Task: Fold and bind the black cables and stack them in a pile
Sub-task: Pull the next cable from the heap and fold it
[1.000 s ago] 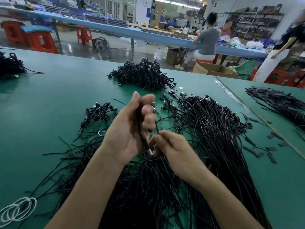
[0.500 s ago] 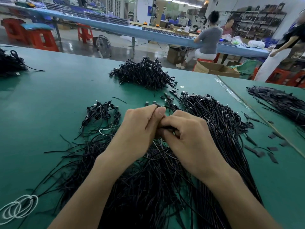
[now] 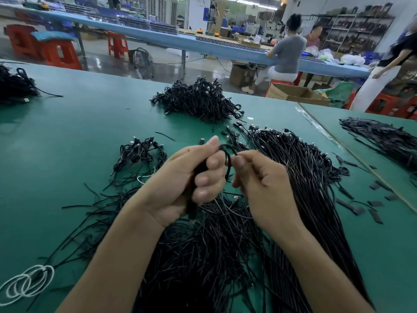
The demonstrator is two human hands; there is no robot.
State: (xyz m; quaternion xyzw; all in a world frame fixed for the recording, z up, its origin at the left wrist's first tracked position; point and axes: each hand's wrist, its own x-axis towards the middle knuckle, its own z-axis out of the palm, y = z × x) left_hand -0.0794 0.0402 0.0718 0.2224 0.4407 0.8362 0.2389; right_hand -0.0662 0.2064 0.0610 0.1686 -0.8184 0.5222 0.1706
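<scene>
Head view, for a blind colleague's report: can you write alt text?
The left hand grips a folded black cable while the right hand pinches its loop. Under them loose cables lie on a green table, with a bound pile beyond.

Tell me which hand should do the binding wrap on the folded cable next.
Right, probably. The right hand pinches the black loop at the top of the folded cable and is free to wind it, while the left hand is wrapped round that cable, steadying it.

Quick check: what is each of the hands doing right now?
Left hand: closed around the folded black cable.
Right hand: pinching the loop end of that same cable.
</scene>
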